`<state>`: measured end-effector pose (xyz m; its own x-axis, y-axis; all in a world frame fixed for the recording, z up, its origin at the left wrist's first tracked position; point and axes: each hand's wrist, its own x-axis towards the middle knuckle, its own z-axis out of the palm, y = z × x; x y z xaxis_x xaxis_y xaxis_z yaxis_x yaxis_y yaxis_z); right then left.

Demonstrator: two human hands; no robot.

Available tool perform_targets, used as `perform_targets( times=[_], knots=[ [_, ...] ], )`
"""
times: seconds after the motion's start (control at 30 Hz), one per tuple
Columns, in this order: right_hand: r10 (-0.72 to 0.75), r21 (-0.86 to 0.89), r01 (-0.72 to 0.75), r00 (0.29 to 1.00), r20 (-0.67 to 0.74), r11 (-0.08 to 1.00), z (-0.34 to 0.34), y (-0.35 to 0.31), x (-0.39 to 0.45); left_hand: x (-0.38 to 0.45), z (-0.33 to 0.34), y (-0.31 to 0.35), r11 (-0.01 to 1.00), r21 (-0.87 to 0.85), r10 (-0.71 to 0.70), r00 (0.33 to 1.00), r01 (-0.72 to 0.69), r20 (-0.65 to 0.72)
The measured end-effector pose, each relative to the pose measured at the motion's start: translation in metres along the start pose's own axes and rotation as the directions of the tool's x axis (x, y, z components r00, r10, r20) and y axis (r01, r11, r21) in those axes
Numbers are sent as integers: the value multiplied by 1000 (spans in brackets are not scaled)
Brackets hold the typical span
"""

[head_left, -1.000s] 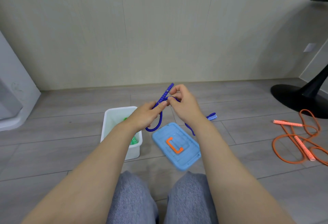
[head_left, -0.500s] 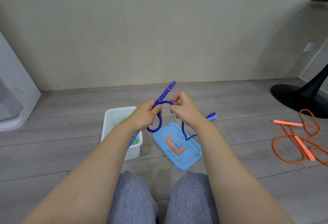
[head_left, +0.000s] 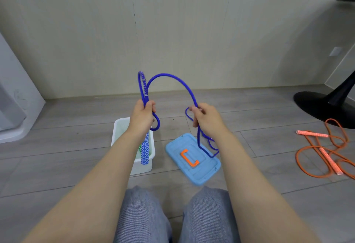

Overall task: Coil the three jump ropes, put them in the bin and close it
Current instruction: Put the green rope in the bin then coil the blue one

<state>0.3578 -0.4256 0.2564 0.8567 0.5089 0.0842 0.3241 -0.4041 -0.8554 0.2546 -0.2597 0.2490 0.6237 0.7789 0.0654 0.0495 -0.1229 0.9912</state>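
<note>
Blue jump rope (head_left: 172, 81) held up in the air, arching between both hands above the floor. Gripped in the curled fingers of the left hand (head_left: 143, 116), patterned handle standing up out of the fist, a small loop hanging below. Pinched between thumb and fingers of the right hand (head_left: 204, 116), loose end trailing down onto the blue lid (head_left: 193, 159). White bin (head_left: 132, 142) open just left of the lid, something green inside. Orange jump rope (head_left: 324, 152) uncoiled on the floor, well apart to the right.

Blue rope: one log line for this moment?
blue rope | left hand, right hand grip it | bin open | orange rope on floor
</note>
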Motion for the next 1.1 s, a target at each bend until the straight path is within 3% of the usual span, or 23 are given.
perform_targets(
  times=[0.13,0.37,0.53,0.7,0.93,1.03,1.1],
  knots=[
    [-145,11,144,987,67,989,10,-24,-9,-6,8,3,999,12,-36,990,35,140],
    [-47,235,12,988,144,972,23,-32,-11,-13,9,11,988,-63,-116,947,141,298],
    [-43,362,-15,987,152,932,24,-31,-14,-18,9,8,995,-49,-56,912,83,406],
    [-46,369,-21,984,172,929,27,-28,-15,-23,11,5,998,58,8,897,-38,442],
    [-27,364,-102,943,332,926,22,-26,-17,-16,10,-1,997,79,-13,927,-19,375],
    [53,223,-150,921,387,963,20,-16,-15,-9,11,0,994,-101,-15,973,39,229],
    [153,29,-181,900,408,983,16,1,-12,-1,8,3,943,-322,-55,992,90,116]
  ],
)
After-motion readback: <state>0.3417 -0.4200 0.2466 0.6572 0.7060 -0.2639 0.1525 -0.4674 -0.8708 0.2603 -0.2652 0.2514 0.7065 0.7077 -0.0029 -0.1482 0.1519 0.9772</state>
